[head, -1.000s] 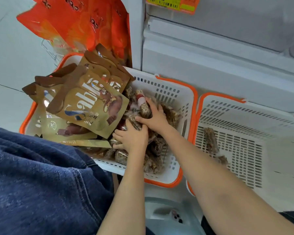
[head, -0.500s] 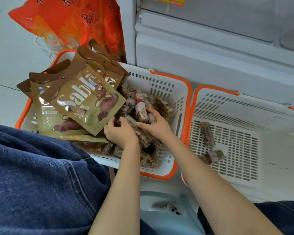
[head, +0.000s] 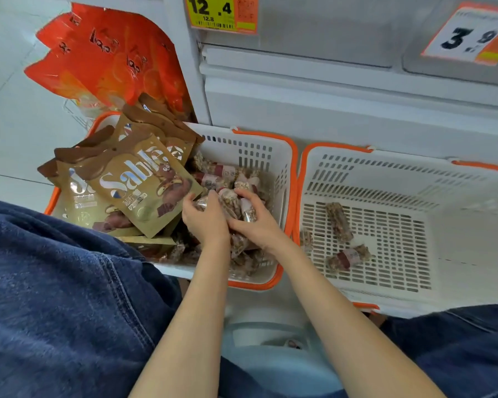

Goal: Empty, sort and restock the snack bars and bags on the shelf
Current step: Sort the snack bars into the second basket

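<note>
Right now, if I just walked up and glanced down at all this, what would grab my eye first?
Probably the two hands, the left hand and the right hand, gathering a clutch of wrapped snack bars in the left basket. Beside them, gold and brown Sablé bags are heaped at that basket's left end, with bright orange bags behind. The right basket holds only a few loose bars.

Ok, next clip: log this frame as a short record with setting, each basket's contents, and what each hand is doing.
setting: shop floor beside a white shelf unit
left basket: gold Sablé bags stacked over a heap of wrapped snack bars
right basket: three loose snack bars, otherwise bare
left hand: closed on bars in the heap
right hand: closed on bars in the heap
behind: orange bags
</note>
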Motion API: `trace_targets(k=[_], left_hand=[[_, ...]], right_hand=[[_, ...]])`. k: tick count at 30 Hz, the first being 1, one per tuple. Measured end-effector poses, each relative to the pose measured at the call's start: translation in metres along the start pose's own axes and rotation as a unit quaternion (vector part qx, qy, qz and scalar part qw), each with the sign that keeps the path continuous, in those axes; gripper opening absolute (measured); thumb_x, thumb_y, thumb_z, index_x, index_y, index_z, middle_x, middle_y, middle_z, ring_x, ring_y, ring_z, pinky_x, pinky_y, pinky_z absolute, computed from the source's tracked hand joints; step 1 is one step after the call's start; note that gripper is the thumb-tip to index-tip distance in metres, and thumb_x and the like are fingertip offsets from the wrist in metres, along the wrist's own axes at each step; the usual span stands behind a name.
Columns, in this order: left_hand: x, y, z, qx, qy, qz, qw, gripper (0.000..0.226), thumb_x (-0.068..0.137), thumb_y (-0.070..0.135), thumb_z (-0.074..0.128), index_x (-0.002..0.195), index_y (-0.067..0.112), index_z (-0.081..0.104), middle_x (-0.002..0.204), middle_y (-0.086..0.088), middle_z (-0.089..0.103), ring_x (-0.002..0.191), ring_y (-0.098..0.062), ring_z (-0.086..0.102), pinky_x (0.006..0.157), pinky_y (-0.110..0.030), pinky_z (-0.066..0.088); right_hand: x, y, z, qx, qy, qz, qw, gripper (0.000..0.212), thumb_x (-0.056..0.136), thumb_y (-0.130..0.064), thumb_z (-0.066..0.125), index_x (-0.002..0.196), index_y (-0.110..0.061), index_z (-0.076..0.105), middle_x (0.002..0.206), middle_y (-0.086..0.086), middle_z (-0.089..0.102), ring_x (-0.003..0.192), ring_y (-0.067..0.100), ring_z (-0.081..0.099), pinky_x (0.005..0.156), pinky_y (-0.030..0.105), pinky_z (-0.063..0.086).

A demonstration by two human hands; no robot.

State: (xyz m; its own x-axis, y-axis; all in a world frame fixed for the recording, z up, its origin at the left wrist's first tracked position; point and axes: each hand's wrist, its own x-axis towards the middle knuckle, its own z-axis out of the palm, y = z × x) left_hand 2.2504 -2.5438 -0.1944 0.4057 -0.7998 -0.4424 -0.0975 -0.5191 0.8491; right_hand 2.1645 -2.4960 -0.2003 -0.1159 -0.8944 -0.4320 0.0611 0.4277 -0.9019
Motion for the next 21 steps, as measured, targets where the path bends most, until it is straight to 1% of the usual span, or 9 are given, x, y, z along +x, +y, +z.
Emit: trace_targets(k=[5, 9, 11, 13, 14, 15, 18, 19, 21], left_hand=[[-0.020, 0.020, 0.006, -0.030, -0.100, 0.040, 0.994, 0.043, 0.089, 0.028, 0.060, 0.128, 0.024, 0.042, 0.126, -0.003, 0.047, 0.114, -0.021, 0.049, 0.098, -0.043, 0.045], [-0.042, 0.029, 0.014, -0.024, -0.174, 0.098, 0.980, 0.061, 0.086, 0.025, 0.066, 0.138, 0.024, 0.034, 0.134, 0.002, 0.042, 0.121, -0.015, 0.044, 0.099, -0.033, 0.043], [-0.055, 0.033, 0.020, -0.035, -0.231, 0.110, 0.966, 0.076, 0.086, 0.021, 0.068, 0.147, 0.025, 0.023, 0.139, 0.007, 0.035, 0.124, -0.005, 0.037, 0.097, -0.024, 0.039], [-0.066, 0.032, 0.030, -0.034, -0.297, 0.107, 0.948, 0.091, 0.086, 0.019, 0.069, 0.152, 0.025, 0.006, 0.149, 0.007, 0.025, 0.131, -0.003, 0.029, 0.098, -0.019, 0.033], [-0.072, 0.031, 0.035, -0.023, -0.327, 0.101, 0.939, 0.096, 0.087, 0.020, 0.068, 0.152, 0.024, -0.003, 0.154, 0.007, 0.019, 0.136, -0.005, 0.026, 0.100, -0.020, 0.032], [-0.077, 0.029, 0.041, -0.013, -0.352, 0.092, 0.931, 0.099, 0.087, 0.022, 0.067, 0.152, 0.023, -0.008, 0.156, 0.006, 0.017, 0.139, -0.009, 0.025, 0.104, -0.022, 0.032], [-0.089, 0.020, 0.060, 0.022, -0.408, 0.076, 0.910, 0.098, 0.087, 0.029, 0.066, 0.151, 0.027, -0.008, 0.156, 0.000, 0.024, 0.138, -0.017, 0.033, 0.110, -0.035, 0.036], [-0.094, 0.016, 0.068, 0.029, -0.425, 0.082, 0.901, 0.099, 0.087, 0.031, 0.067, 0.151, 0.029, -0.008, 0.155, -0.001, 0.025, 0.138, -0.018, 0.034, 0.111, -0.039, 0.036], [-0.107, 0.012, 0.080, 0.056, -0.453, 0.120, 0.881, 0.100, 0.083, 0.035, 0.068, 0.151, 0.030, -0.005, 0.155, 0.001, 0.025, 0.139, -0.016, 0.031, 0.112, -0.042, 0.033]], right_hand=[[-0.015, -0.012, -0.013, 0.024, 0.030, -0.065, 0.997, 0.061, 0.083, -0.015, 0.070, 0.132, -0.042, 0.044, 0.148, -0.014, 0.033, 0.132, 0.001, 0.031, 0.093, 0.011, 0.030], [-0.030, -0.013, -0.026, 0.051, 0.097, -0.113, 0.988, 0.062, 0.081, -0.009, 0.069, 0.128, -0.043, 0.046, 0.142, -0.024, 0.038, 0.128, -0.010, 0.033, 0.099, 0.012, 0.033], [-0.035, -0.015, -0.039, 0.065, 0.129, -0.130, 0.981, 0.062, 0.081, -0.008, 0.069, 0.129, -0.041, 0.048, 0.137, -0.032, 0.040, 0.127, -0.015, 0.033, 0.104, 0.019, 0.036], [-0.040, -0.019, -0.057, 0.069, 0.160, -0.149, 0.973, 0.062, 0.082, -0.008, 0.069, 0.131, -0.040, 0.048, 0.138, -0.031, 0.040, 0.130, -0.013, 0.032, 0.102, 0.014, 0.037], [-0.042, -0.021, -0.067, 0.066, 0.177, -0.157, 0.969, 0.062, 0.083, -0.008, 0.069, 0.131, -0.040, 0.047, 0.140, -0.029, 0.040, 0.131, -0.011, 0.031, 0.099, 0.009, 0.036], [-0.044, -0.020, -0.076, 0.064, 0.193, -0.159, 0.966, 0.062, 0.083, -0.009, 0.069, 0.131, -0.041, 0.047, 0.141, -0.027, 0.039, 0.132, -0.009, 0.031, 0.097, 0.009, 0.038], [-0.051, -0.008, -0.102, 0.125, 0.221, -0.123, 0.959, 0.061, 0.082, -0.012, 0.070, 0.129, -0.045, 0.049, 0.142, -0.016, 0.043, 0.129, 0.007, 0.045, 0.097, 0.033, 0.050], [-0.054, -0.002, -0.110, 0.179, 0.226, -0.109, 0.951, 0.059, 0.083, -0.013, 0.070, 0.129, -0.043, 0.050, 0.141, -0.008, 0.048, 0.124, 0.014, 0.053, 0.093, 0.038, 0.053], [-0.061, 0.010, -0.123, 0.296, 0.231, -0.076, 0.924, 0.049, 0.090, -0.013, 0.063, 0.130, -0.038, 0.049, 0.129, 0.003, 0.061, 0.111, 0.023, 0.064, 0.085, 0.041, 0.056]])
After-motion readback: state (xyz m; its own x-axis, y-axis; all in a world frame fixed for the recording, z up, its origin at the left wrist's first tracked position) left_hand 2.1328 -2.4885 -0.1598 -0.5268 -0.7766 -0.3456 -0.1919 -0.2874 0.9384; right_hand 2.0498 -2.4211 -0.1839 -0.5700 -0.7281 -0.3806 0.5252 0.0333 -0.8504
